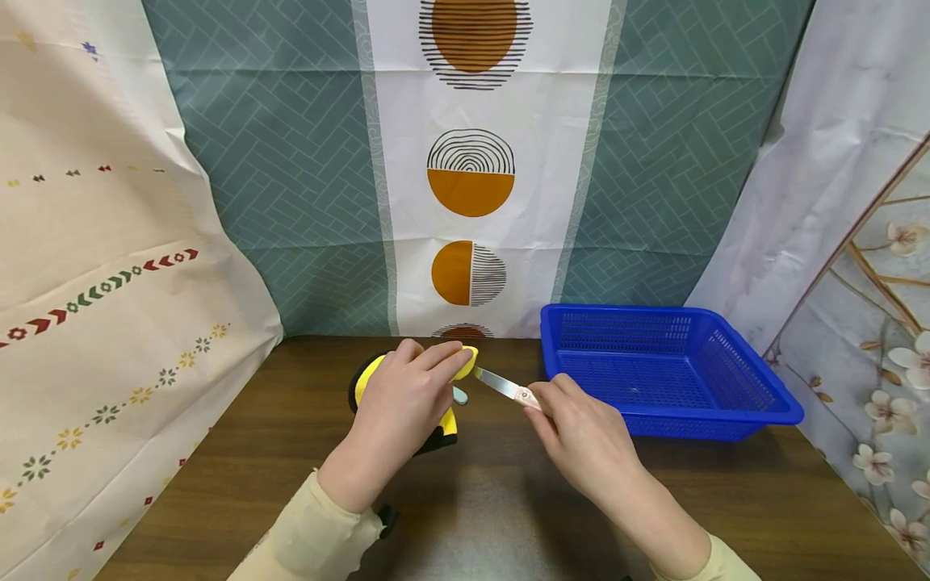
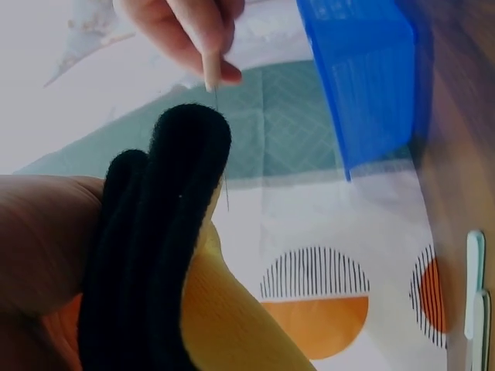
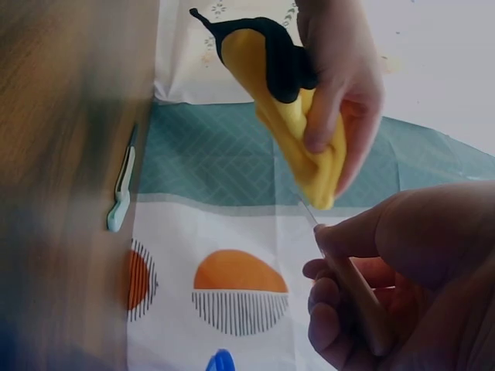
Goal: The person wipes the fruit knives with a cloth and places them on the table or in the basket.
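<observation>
My left hand (image 1: 407, 395) grips a bunched yellow cloth (image 1: 467, 365) with black trim, its folded end sticking out past the fingertips. In the left wrist view, the thick black trim (image 2: 174, 224) stands up close to the camera. My right hand (image 1: 584, 428) holds a knife (image 1: 501, 385) by its pale pinkish handle, fingers curled round it in the right wrist view. The blade points left, its tip right at the yellow end of the cloth. Below the cloth, a slim pale-green-handled tool (image 3: 120, 193) lies on the table, partly hidden by the left hand in the head view.
A blue plastic basket (image 1: 726, 415) with mesh walls stands at the back right of the brown wooden table (image 1: 494, 508). Patterned curtains (image 1: 291, 161) hang behind the table and along both sides.
</observation>
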Available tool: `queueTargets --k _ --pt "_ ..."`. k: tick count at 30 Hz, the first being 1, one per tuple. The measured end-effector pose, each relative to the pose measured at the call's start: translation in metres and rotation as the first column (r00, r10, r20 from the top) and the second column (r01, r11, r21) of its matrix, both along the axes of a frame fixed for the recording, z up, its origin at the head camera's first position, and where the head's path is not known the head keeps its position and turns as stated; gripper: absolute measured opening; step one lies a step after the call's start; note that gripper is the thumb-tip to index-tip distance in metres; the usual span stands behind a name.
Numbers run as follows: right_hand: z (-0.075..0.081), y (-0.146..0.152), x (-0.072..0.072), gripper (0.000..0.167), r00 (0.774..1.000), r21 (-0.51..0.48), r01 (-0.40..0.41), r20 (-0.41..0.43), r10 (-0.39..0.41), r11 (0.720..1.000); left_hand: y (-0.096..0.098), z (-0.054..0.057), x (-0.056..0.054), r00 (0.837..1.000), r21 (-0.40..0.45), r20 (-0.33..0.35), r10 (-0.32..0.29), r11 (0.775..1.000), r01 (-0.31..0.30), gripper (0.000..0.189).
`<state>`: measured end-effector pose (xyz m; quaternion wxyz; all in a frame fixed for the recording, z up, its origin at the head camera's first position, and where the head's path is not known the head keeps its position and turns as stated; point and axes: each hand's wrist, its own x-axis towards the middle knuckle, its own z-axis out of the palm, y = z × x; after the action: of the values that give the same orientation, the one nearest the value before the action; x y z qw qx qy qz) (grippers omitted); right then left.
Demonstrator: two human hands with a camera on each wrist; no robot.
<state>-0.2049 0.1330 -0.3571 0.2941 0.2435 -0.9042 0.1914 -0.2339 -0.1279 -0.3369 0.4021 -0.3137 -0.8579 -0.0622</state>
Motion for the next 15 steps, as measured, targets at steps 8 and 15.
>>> queueTargets --k 8,15 --pt "0.001 -0.001 0.0 0.016 1.0 0.007 0.003 0.025 -0.003 1.0 0.018 -0.001 0.011 0.996 -0.01 -0.034 -0.079 0.997 0.078 0.045" --pt "0.001 -0.002 0.0 0.015 0.999 0.019 0.008 0.032 -0.009 1.0 0.033 -0.005 0.021 0.994 -0.055 -0.026 -0.11 0.993 0.109 0.045"
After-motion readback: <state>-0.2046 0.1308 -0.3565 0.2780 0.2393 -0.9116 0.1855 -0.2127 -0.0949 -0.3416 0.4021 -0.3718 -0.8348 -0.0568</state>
